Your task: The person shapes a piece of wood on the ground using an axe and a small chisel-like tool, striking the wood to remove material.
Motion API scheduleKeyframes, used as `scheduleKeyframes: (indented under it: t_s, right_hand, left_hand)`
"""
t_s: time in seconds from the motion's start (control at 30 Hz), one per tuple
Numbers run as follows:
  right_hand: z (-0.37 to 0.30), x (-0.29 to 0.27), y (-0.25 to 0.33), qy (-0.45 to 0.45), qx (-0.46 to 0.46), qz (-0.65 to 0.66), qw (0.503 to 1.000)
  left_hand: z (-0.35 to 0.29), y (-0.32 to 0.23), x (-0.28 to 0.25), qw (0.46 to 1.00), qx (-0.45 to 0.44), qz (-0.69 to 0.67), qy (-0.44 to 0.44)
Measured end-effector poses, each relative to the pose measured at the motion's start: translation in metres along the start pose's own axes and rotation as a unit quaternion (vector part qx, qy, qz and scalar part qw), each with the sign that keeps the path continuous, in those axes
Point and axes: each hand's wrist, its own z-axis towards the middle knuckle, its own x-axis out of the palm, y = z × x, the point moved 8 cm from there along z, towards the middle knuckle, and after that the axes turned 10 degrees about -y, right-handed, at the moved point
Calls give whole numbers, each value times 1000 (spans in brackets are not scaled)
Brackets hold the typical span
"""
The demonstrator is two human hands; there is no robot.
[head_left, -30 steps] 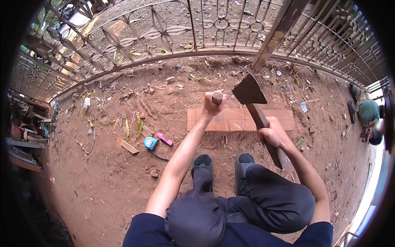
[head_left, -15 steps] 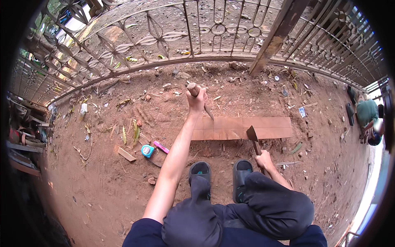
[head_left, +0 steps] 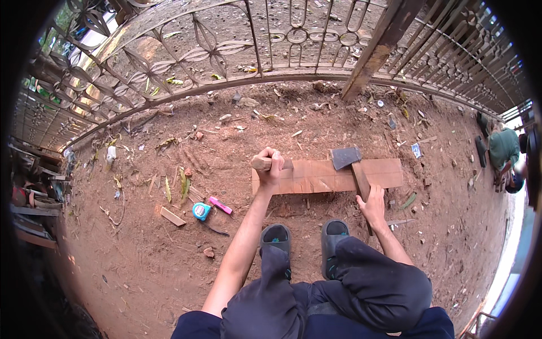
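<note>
The plank [head_left: 314, 179] is lying crosswise — left hand [head_left: 272, 168] clenching a wooden-handled tool [head_left: 260, 164] over its left end, right hand [head_left: 372, 207] touching the axe [head_left: 359, 176] by its near edge, grip unclear.

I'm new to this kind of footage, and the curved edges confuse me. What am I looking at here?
There is no machine here, just a person's two bare hands. All the pictures come from one wide fisheye camera worn on the head and looking down, so straight edges bend toward the rim. The left hand grips a wooden-handled tool over the left part of a reddish-brown board. The right hand is at the handle of an axe, whose head is over the board; how firmly it holds, I cannot tell. The board is on reddish earth. Out to the left lie a blue tape measure, a pink object and a small piece of wood.
</note>
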Motion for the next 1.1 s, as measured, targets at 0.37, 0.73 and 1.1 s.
scheduleKeyframes:
  t_s: [0.37,0.73,1.1]
  right_hand:
    - [-251,-17,-156,227,54,-7,972]
    - [-285,-13,-173,349,239,17,906]
    - [-290,5,-174,431,183,21,884]
  left_hand:
    - [-3,-4,5,997,37,63,37]
    - [-19,-42,37,967,171,181,61]
    - [-18,-25,33,965,167,181,90]
